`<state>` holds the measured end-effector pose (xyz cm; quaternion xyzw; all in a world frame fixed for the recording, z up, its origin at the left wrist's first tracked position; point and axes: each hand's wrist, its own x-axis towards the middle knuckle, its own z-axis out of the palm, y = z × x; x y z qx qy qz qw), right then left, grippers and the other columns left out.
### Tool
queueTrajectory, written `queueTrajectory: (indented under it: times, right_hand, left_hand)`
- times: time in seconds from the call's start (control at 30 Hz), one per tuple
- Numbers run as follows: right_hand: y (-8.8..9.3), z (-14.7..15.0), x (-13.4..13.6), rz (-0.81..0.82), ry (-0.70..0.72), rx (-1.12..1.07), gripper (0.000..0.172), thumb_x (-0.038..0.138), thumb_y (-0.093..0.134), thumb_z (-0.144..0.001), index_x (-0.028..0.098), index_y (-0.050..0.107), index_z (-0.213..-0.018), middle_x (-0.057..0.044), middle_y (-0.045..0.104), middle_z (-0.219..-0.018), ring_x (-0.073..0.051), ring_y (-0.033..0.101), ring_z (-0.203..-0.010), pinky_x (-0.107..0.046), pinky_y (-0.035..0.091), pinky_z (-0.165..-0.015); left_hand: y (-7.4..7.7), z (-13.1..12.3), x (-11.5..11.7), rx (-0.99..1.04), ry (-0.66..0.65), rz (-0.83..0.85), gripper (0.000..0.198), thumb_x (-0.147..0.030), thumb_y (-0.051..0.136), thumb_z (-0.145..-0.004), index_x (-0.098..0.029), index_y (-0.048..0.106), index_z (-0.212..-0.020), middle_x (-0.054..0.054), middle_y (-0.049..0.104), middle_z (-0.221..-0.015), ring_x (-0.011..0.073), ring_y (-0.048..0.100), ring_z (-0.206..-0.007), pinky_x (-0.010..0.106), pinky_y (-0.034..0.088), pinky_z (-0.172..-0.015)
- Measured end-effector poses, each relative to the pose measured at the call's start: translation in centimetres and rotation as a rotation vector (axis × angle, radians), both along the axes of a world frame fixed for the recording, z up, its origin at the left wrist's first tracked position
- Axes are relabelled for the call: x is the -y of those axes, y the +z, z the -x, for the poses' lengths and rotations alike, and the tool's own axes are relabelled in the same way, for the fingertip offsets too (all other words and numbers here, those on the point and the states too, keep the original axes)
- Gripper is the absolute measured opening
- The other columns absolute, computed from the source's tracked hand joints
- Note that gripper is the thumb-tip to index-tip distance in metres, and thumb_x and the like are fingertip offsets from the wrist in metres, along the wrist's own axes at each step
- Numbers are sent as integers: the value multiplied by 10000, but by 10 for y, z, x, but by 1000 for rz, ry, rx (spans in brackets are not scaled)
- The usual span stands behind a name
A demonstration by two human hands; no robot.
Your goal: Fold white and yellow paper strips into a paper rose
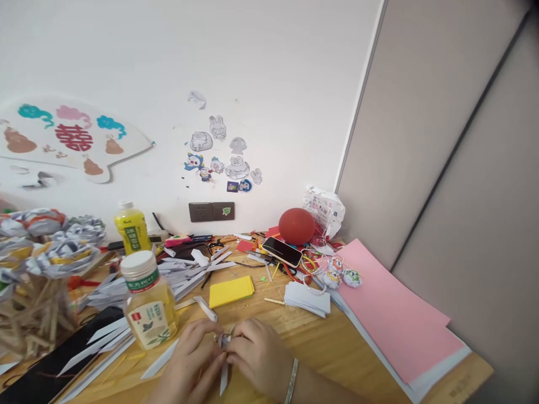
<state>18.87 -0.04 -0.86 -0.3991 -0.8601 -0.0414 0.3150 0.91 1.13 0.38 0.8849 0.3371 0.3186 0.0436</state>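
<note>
My left hand (190, 359) and my right hand (256, 353) meet low at the front of the wooden table (337, 348). Both pinch a small folded white paper piece (224, 340) between their fingertips. A white strip hangs down from it toward me. A silver bangle (291, 380) circles my right wrist. A drink bottle with a white cap (148, 300) stands just left of my left hand. White paper strips (105, 331) lie around and under my left hand.
A yellow paper pad (231, 290), a stack of white slips (307, 298), a phone (282, 251), a red ball (296, 226) and pink sheets (391, 314) lie behind and right. A yellow bottle (132, 229) and paper flowers on sticks (46, 252) stand left.
</note>
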Motion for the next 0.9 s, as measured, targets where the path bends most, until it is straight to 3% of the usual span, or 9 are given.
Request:
queueTrajectory:
  times: [0.47,0.67,0.9]
  right_hand:
    - [0,-3,-1,-72,106,157,170,338,530,-868,187,560,-798,-16,561,-799,-163,493,-778,-262,409,-628]
    - [-6,0,-5,-82,110,140,240,380,498,-885,183,570,-768,-16,559,-776,-158,482,-756,-262,395,-620]
    - [-2,-1,-9,-11,51,139,354,520,490,-848,186,586,-778,-12,577,-769,-162,513,-779,-265,404,-635]
  left_hand:
    - [-6,3,-3,-86,60,-150,169,-219,557,-728,-237,617,-572,44,606,-1033,277,477,-1001,378,411,-753]
    - [-15,10,-8,-150,118,-117,170,-372,585,-735,-260,654,-629,34,619,-1061,267,507,-994,372,437,-763]
    - [-14,10,-14,-205,75,-342,114,-413,636,-705,-330,701,-747,21,675,-1003,261,571,-926,343,450,-725]
